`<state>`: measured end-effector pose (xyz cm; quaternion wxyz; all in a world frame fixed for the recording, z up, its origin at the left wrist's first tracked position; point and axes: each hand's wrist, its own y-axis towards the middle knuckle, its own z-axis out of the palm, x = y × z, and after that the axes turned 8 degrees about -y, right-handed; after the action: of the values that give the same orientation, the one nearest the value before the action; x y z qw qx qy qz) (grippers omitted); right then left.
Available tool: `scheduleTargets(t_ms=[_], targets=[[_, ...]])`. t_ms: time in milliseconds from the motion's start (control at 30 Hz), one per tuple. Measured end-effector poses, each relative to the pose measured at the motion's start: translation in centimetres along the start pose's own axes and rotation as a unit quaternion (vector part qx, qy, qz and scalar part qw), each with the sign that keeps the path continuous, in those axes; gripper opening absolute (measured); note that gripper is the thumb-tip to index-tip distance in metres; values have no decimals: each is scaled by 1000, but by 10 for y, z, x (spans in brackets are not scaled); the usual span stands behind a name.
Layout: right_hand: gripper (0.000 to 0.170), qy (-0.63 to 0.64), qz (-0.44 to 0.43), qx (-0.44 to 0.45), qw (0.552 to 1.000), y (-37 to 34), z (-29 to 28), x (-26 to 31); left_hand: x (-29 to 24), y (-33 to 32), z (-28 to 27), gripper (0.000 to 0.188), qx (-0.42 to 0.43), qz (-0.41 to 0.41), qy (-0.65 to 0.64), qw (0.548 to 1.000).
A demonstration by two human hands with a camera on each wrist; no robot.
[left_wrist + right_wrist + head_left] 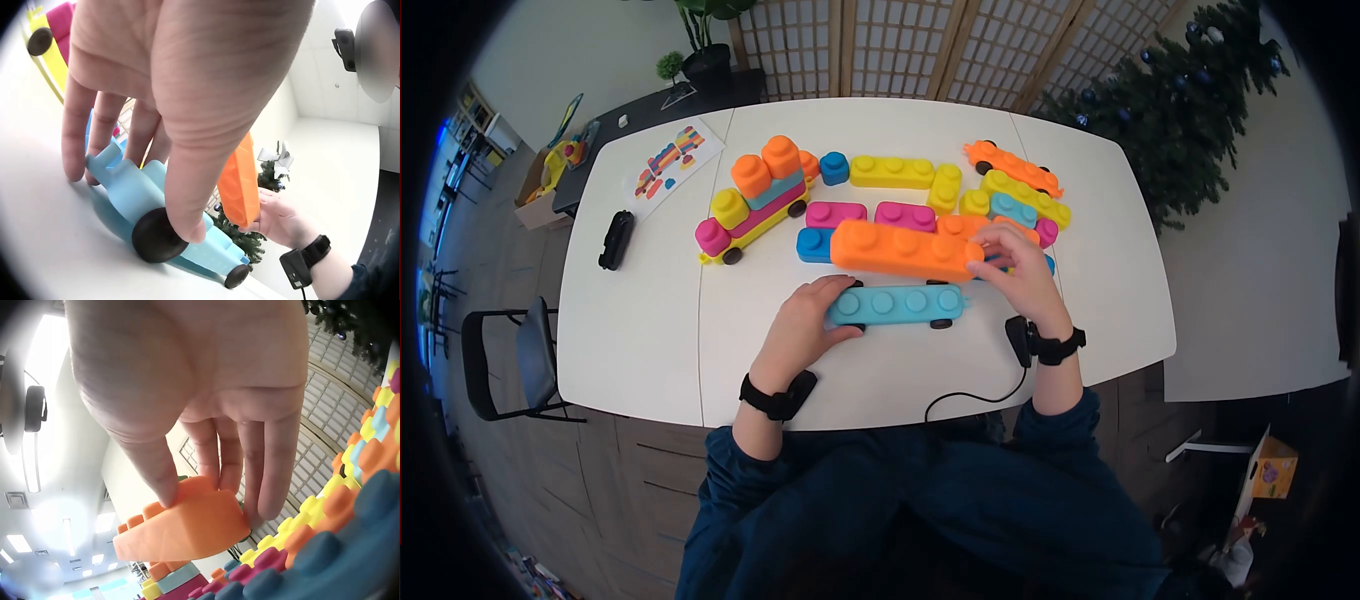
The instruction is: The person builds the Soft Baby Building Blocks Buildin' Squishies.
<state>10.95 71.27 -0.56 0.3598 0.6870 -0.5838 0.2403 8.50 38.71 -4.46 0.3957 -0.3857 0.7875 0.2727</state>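
A long orange block point(905, 251) is pinched at its right end by my right hand point(1022, 272), held above the light blue wheeled base point(897, 305). In the right wrist view the thumb and fingers hold the orange block point(181, 525) from both sides. My left hand point(800, 325) grips the left end of the base, which stands on the table; in the left wrist view the thumb lies by a black wheel point(157, 235) of the light blue base point(134, 190). The orange block and the base are apart.
Behind the hands lie pink blocks point(836, 214), a blue block point(813, 245) and yellow blocks point(892, 172). A built-up wheeled vehicle point(765, 215) stands left, an orange wheeled base point(1012, 168) back right. A picture sheet point(672, 165), black object point(616, 240) and cabled device point(1019, 341) are also there.
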Motion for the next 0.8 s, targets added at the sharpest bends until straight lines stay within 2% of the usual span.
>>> scheduleTargets(t_ms=[67,100,167,300,367,400,467,500,567,800], targets=[[28,-1,-18,20,1000,-15,3,1,4,-1,1,75,1,-37,18,999],[28,-1,-18,19,1000,-21,5,3,4,-2,1,75,2,-37,18,999],[29,-3,-20,19,1000,-30,8,7,1,-5,-1,87,-62,-37,-9,997],[30,-32,1,8,999,-41,17,7,-6,-7,-11,92,-76,-7,-56,995],[30,-30,-4,8,1000,-42,21,3,-6,-8,-14,80,-68,41,-13,997],[30,-28,-7,7,1000,-42,22,3,-4,-7,-15,80,-68,40,-13,997],[31,-35,-21,7,999,-41,22,3,0,-6,-13,62,-49,81,4,996],[32,-43,-34,7,998,-41,22,3,-1,-7,-12,62,-48,81,4,996],[32,-53,-25,15,998,-40,25,3,-3,-7,-10,49,-55,53,1,997],[33,-46,-26,17,998,-41,37,-8,3,-7,-11,47,-43,10,-10,999]])
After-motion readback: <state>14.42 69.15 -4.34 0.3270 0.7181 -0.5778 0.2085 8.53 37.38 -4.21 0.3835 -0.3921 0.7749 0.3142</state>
